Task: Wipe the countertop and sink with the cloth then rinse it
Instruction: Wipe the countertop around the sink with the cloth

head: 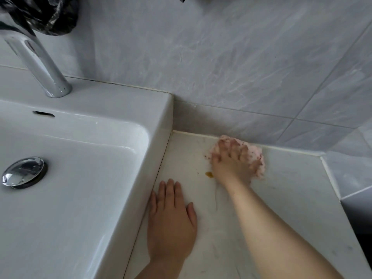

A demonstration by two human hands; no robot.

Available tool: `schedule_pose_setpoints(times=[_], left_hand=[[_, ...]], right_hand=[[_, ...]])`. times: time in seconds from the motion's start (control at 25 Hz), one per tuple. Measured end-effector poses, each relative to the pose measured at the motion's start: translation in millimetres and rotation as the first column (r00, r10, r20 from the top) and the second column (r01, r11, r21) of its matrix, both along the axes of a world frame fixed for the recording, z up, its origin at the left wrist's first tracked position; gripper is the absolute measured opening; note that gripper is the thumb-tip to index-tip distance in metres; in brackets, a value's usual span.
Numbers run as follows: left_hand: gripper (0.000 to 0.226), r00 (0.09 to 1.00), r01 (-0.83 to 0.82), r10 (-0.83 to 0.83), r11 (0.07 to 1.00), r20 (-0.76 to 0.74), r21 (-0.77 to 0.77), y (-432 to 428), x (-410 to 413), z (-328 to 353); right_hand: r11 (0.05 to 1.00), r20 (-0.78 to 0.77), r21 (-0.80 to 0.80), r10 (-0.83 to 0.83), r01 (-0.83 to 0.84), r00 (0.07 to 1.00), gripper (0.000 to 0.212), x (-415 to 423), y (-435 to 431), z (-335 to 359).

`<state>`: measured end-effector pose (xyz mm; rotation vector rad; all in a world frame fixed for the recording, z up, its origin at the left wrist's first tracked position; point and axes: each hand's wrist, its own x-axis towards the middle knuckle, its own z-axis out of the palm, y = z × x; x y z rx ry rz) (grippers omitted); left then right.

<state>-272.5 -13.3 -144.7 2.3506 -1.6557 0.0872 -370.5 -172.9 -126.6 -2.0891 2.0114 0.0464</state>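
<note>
My right hand (231, 164) presses a bunched pink cloth (256, 158) onto the white countertop (291, 198), close to the back wall. The cloth shows dark specks and is mostly hidden under my fingers. A small yellow-brown stain (209, 174) lies on the countertop just left of my right wrist. My left hand (171, 220) rests flat on the countertop, fingers together, right beside the raised edge of the white sink (157, 121). The sink basin fills the left side, with a chrome drain plug (23, 172) and a chrome tap (40, 61).
Grey marbled tiles (231, 57) form the back wall and wrap around on the right (352, 168). A crumpled black plastic bag (46, 15) hangs above the tap. The countertop ends at a dark drop at the right (360, 218).
</note>
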Motion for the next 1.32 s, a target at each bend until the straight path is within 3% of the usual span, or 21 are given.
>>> schedule_pose_setpoints(times=[0.04, 0.16, 0.24, 0.32, 0.44, 0.52, 0.56, 0.64, 0.72, 0.8, 0.88, 0.96, 1.04, 1.12, 1.16, 1.24, 1.32], left_hand=[[0.056, 1.0, 0.003, -0.003, 1.0, -0.004, 0.003, 0, 0, 0], [0.056, 1.0, 0.012, -0.012, 1.0, -0.004, 0.005, -1, 0, -1], [0.056, 1.0, 0.013, -0.013, 1.0, 0.0, 0.005, 0, 0, -3], [0.056, 1.0, 0.015, -0.015, 1.0, 0.004, 0.0, 1, 0, -2], [0.057, 1.0, 0.011, -0.011, 0.999, -0.002, 0.034, 1, -1, 1], [0.058, 1.0, 0.003, -0.003, 0.999, 0.0, 0.037, 1, -1, 1], [0.058, 1.0, 0.005, -0.005, 0.999, 0.004, 0.041, 1, -1, 2], [0.057, 1.0, 0.016, -0.016, 0.999, -0.001, 0.039, 0, -1, 2], [0.056, 1.0, 0.014, -0.014, 1.0, 0.011, 0.026, 0, 0, 0], [0.055, 1.0, 0.016, -0.016, 1.0, 0.016, 0.016, 1, -1, 0], [0.055, 1.0, 0.006, -0.005, 1.0, 0.019, -0.021, 2, 0, 1], [0.055, 1.0, -0.004, 0.005, 1.0, 0.03, -0.028, 2, -1, 3], [0.054, 1.0, -0.009, 0.01, 1.0, 0.027, -0.028, 1, -2, 3], [0.054, 1.0, -0.018, 0.019, 1.0, 0.025, -0.022, 2, -3, 3], [0.054, 1.0, -0.017, 0.017, 1.0, 0.021, -0.014, 2, -3, 4], [0.055, 1.0, -0.015, 0.015, 1.0, 0.021, -0.012, 2, -3, 4], [0.055, 0.999, -0.015, 0.016, 1.0, 0.03, -0.021, 2, -2, 3]], right_hand=[[0.999, 0.019, 0.014, 0.045, -0.045, 0.999, 0.055, 22, 6, 2], [0.919, 0.079, 0.027, 0.39, -0.393, 0.917, 0.054, 79, 15, 4], [0.892, 0.078, 0.051, 0.445, -0.449, 0.892, 0.053, 58, 0, 0], [0.942, -0.003, 0.015, 0.335, -0.335, 0.942, 0.054, -5, -14, -9], [1.0, -0.007, 0.012, -0.027, 0.027, 1.0, 0.054, -99, -19, -8], [0.98, -0.002, 0.023, -0.195, 0.195, 0.981, 0.053, -93, -16, -3], [0.988, 0.005, 0.018, -0.152, 0.152, 0.988, 0.054, -69, -12, -2], [0.99, 0.038, 0.001, 0.139, -0.139, 0.99, 0.055, -3, 5, -3], [0.907, 0.082, 0.007, 0.419, -0.421, 0.904, 0.054, 42, 23, 0], [0.873, 0.069, 0.024, 0.485, -0.487, 0.872, 0.053, 32, 16, 5], [0.927, 0.003, -0.016, 0.374, -0.374, 0.928, 0.054, -22, 2, -1], [0.99, -0.046, -0.029, 0.138, -0.14, 0.989, 0.054, -98, -5, -4], [0.989, -0.03, 0.015, -0.146, 0.147, 0.989, 0.056, -155, -4, 4], [0.963, -0.028, 0.02, -0.268, 0.268, 0.963, 0.054, -155, -5, 7], [0.974, -0.024, 0.01, -0.224, 0.224, 0.974, 0.053, -136, -5, 5], [0.999, 0.011, -0.031, 0.029, -0.029, 1.0, 0.053, -78, 2, -2], [0.957, 0.054, -0.02, 0.29, -0.289, 0.956, 0.055, -23, 14, -3]])
